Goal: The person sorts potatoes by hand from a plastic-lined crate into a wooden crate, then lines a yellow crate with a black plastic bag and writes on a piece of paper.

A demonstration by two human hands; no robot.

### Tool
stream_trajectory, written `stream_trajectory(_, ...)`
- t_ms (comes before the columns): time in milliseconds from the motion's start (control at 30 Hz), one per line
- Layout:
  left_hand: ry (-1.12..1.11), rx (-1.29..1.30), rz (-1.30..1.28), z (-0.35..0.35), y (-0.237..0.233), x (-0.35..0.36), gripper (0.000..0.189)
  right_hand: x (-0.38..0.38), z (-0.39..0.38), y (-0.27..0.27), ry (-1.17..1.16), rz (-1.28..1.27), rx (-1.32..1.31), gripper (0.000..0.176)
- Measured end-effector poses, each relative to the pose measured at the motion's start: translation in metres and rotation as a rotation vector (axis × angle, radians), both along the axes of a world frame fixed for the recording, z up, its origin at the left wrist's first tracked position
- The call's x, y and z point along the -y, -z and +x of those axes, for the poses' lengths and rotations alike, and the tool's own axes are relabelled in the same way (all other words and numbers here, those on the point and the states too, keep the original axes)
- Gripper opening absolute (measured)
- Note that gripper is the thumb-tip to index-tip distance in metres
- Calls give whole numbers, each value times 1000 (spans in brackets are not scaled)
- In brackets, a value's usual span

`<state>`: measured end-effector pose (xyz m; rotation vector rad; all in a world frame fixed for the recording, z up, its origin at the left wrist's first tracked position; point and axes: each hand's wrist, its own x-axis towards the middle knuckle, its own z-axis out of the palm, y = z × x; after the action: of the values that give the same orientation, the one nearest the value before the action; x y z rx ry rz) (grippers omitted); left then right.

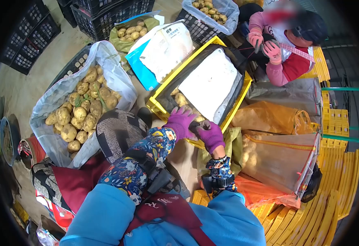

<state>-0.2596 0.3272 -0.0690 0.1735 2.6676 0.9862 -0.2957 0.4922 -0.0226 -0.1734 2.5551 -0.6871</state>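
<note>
Nearest the camera, two arms in blue sleeves and flowered sleeve covers reach forward, both hands in purple gloves. The right hand [211, 137] is closed around a small dark object [196, 125]; what that object is cannot be made out. The left hand [180, 121] has its fingers curled, with the fingertips against the same object, but whether it truly grips it I cannot tell. The object sits between the two hands, just above the near rim of a yellow crate [159, 103].

The crate is lined with a dark bag, and a white sack [212, 82] lies inside it, with a few potatoes [180, 99] showing at its near corner. To the left, a big white bag [118, 76] stands open, full of potatoes. To the right lie an orange mesh bag [269, 117] and a clear bag with red trim [278, 160], resting on yellow slats.

Farther off, a white and blue sack [163, 49] leans by the crate. Beyond it a co-worker's pink-gloved hands [265, 44] are held close together. Black crates [109, 12] stand at the back.
</note>
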Motion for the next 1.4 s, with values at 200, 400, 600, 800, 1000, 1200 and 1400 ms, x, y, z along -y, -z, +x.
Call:
stream_trajectory(200, -20, -93, 46, 1, 27, -22, 74, 10, 18, 0, -54, -299, 10, 20)
stream_trajectory(400, 59, -109, 44, -7, 40, -40, 41, 9, 21, -10, 457, -636, 537, 18)
stream_trajectory(600, 67, -160, -212, -25, 32, -45, 18, 6, 26, -38, 229, -783, 169, 23)
stream_trajectory(800, -370, -329, 223, -30, -38, -12, 36, -32, -51, -66, 458, -774, -68, 20)
stream_trajectory(1000, -590, -927, 748, 30, -148, 170, 37, -60, -147, -9, 348, -695, 101, 23)
stream_trajectory(1200, -1362, -1080, -25, 371, -180, 355, 27, -45, -169, -21, -61, -111, -633, 44)
stream_trajectory(1400, -2187, -488, -138, 700, -46, 256, 26, 20, -150, -51, -431, -32, -1010, 33)
